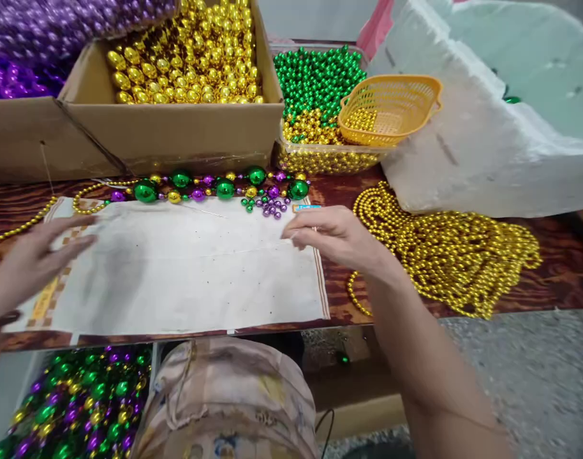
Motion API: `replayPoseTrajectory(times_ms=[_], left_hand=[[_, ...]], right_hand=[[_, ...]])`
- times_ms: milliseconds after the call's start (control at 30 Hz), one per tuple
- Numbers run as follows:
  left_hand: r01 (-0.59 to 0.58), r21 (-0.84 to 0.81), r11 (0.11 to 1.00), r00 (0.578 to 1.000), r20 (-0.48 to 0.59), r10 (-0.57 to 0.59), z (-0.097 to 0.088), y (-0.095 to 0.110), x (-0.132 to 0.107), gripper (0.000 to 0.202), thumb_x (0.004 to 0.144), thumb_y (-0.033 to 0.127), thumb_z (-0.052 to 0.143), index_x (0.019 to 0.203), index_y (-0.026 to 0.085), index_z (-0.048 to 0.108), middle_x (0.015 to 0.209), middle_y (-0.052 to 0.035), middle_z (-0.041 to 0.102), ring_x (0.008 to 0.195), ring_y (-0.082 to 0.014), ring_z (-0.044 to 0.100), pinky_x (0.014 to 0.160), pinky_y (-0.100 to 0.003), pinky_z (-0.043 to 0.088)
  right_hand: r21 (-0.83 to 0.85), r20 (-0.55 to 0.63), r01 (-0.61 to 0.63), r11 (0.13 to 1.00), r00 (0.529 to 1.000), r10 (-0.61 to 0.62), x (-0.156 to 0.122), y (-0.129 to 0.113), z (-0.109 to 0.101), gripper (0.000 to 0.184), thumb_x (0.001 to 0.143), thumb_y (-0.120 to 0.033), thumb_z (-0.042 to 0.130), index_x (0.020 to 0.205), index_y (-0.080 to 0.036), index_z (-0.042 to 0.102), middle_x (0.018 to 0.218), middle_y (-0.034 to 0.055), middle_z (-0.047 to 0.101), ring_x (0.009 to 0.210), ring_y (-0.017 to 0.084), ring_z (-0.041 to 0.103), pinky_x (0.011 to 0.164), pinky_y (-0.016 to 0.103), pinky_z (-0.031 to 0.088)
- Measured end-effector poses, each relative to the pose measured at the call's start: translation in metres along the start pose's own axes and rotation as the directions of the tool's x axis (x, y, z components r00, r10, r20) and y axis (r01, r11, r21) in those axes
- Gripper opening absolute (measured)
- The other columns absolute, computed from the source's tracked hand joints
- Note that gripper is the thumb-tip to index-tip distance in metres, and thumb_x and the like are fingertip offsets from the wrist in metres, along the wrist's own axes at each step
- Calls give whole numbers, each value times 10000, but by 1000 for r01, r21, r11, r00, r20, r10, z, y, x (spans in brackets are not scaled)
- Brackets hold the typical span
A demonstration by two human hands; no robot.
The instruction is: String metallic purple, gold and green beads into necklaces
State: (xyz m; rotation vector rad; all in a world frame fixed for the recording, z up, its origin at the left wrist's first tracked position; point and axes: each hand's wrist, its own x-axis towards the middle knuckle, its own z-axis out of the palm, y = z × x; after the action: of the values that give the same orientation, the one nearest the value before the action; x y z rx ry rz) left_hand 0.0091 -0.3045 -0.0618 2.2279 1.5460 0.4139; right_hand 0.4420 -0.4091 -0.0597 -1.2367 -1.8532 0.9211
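Observation:
A white cloth (pixel 200 280) with brown stripes at its ends lies flat on the dark wooden table. Over its right part, my right hand (pixel 337 236) is closed in a pinch on a thin white thread (pixel 243 250), which runs left across the cloth and fades from sight. My left hand (pixel 37 261), slightly blurred, is open above the cloth's left end, thumb and fingers apart. Along the far edge lies a strand of green, purple and gold beads (pixel 224 188). A small cluster of purple beads (pixel 275 205) rests near my right fingertips, beside a small blue packet (pixel 307 208).
Gold bead strings (pixel 464 255) are heaped at right, before a white foam box (pixel 444 153). Behind stand a cardboard box (pixel 177 137) of gold beads and a clear tub (pixel 320 153) with an orange basket (pixel 391 108). Mixed bead strands (pixel 81 401) fill a container below left.

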Motion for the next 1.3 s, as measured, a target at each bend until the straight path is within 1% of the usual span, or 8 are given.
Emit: replayPoseTrajectory(times_ms=[133,267,400,500,767,967,1167,1300], left_hand=[[-246,-642,726,920,81,384,91,116,16,414,935,483,538,1266,241,600,1218,-65,681,1129,-205,614,990,-339,478],[-30,-832,554,951,146,271,139,179,11,303,918,469,576,1038,203,661,716,0,616,577,-114,523,568,-245,451],[127,-749,650,947,286,144,151,163,7,303,870,471,614,831,180,688,550,33,429,478,-85,320,435,-228,250],[257,-739,622,914,395,92,149,146,7,331,853,493,617,825,169,683,514,56,315,454,-76,246,426,-227,178],[340,-717,609,897,441,19,140,123,10,351,879,514,587,844,171,650,529,77,235,452,-68,185,446,-228,156],[-57,-412,909,963,218,160,165,128,15,281,915,398,550,1078,186,637,831,-41,622,735,-171,548,688,-309,434],[-455,-5,891,853,283,437,215,178,16,209,920,259,563,1095,160,620,1048,-123,622,1019,-295,508,877,-429,418],[-512,168,843,844,283,456,231,184,14,243,873,362,647,1015,166,616,1030,-137,606,997,-321,482,811,-428,391]], right_hand=[[-243,52,209,947,978,-203,29,-14,33,214,959,-230,518,887,-163,708,835,36,714,749,137,620,683,257,431],[-265,-3,82,961,996,-86,21,-2,44,271,986,-241,457,903,-178,706,807,29,704,722,138,610,668,253,420],[-144,10,-75,987,997,77,-9,46,15,236,974,-331,519,984,-183,702,946,41,733,862,167,654,764,274,473],[-498,-147,-313,809,950,276,-21,93,-13,190,955,-246,531,939,-183,709,1026,80,715,962,212,626,838,325,449],[-864,32,-174,472,917,397,-19,137,-27,202,953,-233,539,1098,-167,662,1155,143,631,1066,282,536,830,359,390],[-799,70,-182,573,918,390,-14,142,-32,123,913,-177,554,1003,-166,637,1093,108,649,1047,270,549,828,355,379],[-702,-140,-267,661,961,240,-26,141,-54,186,945,-182,450,1006,-144,621,1081,149,638,984,247,563,831,333,412],[-604,-382,-466,647,881,279,-60,127,-85,235,972,-214,375,1130,-154,539,950,108,666,840,226,598,739,302,419]])
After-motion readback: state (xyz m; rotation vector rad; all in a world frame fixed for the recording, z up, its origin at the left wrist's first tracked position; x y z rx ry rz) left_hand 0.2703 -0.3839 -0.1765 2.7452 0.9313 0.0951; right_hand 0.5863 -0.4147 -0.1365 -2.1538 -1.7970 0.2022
